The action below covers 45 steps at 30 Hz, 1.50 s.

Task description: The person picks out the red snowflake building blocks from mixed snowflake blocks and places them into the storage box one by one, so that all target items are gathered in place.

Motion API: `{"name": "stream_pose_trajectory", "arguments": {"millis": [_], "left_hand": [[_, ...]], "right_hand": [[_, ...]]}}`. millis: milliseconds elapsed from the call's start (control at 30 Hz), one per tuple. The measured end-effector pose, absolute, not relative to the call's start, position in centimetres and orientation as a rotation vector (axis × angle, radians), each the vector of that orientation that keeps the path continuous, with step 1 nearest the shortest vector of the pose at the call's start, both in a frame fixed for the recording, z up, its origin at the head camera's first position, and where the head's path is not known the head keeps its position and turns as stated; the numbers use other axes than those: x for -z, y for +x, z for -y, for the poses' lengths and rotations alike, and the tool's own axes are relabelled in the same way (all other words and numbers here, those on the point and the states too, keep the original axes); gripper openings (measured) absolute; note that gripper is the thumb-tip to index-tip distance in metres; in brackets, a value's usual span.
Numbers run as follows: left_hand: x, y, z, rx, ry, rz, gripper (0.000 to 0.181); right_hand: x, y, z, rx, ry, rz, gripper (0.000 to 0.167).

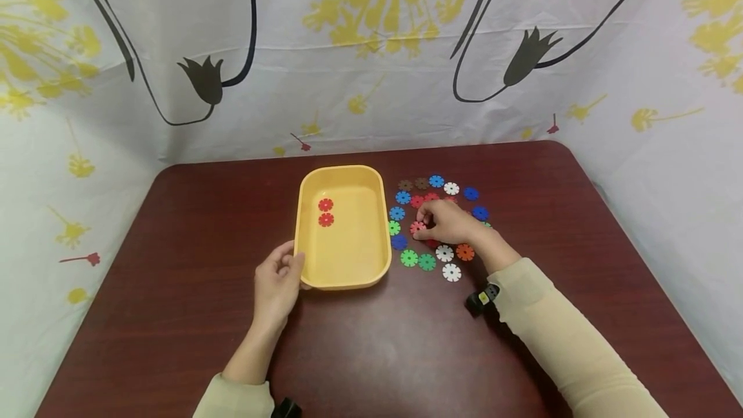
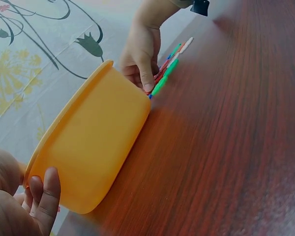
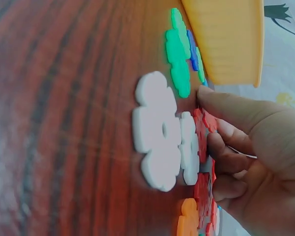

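Note:
My left hand (image 1: 277, 282) grips the left near corner of a yellow plastic tray (image 1: 348, 279), its thumb over the rim. In the left wrist view its fingers curl beside the tray's outer wall. Two red notched discs (image 1: 326, 219) lie inside, one behind the other. To the right of the tray my right hand (image 1: 449, 221) pinches a pinkish-red notched disc (image 1: 417, 228) between thumb and fingers, low over the table. More red discs (image 1: 431, 197) lie around and partly beneath that hand, which hides some of them.
Flower-shaped discs are spread right of the tray: white (image 1: 451, 272), green (image 1: 409, 258), blue (image 1: 403, 197), orange (image 1: 465, 252) and brown (image 1: 421, 183). All lie flat on the dark red wooden table (image 1: 371, 353). A patterned white cloth (image 1: 371, 102) hangs behind the table.

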State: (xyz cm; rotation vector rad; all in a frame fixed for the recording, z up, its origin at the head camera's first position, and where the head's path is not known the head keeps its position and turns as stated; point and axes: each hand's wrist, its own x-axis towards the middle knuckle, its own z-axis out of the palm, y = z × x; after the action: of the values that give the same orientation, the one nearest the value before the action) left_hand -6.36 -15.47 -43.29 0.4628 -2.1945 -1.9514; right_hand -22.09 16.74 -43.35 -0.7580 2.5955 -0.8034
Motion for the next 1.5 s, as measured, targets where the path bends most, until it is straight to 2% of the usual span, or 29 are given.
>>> {"name": "stream_pose_trajectory", "arguments": {"millis": [200,467,833,1133,1500], "left_hand": [[43.2,-6.4,15.5,1.939,0.463,2.203,0.034],[43.3,-6.4,15.5,1.949,0.459,2.205,0.036],[43.3,-6.4,15.5,1.959,0.465,2.197,0.035],[43.2,-6.3,15.5,1.956,0.471,2.209,0.036],[43.2,-6.3,15.5,1.950,0.449,2.207,0.035]], "right_hand": [[43.3,-22.3,-16.4,0.782,-0.744,-2.649,0.026],[43.0,-22.4,-16.7,0.791,-0.719,-2.626,0.034],[43.4,-22.4,-16.2,0.765,-0.725,-2.662,0.034],[43.4,-22.5,-15.7,0.714,-0.688,-2.649,0.022],[42.8,-22.4,-15.9,0.624,-0.645,-2.676,0.028]]}}
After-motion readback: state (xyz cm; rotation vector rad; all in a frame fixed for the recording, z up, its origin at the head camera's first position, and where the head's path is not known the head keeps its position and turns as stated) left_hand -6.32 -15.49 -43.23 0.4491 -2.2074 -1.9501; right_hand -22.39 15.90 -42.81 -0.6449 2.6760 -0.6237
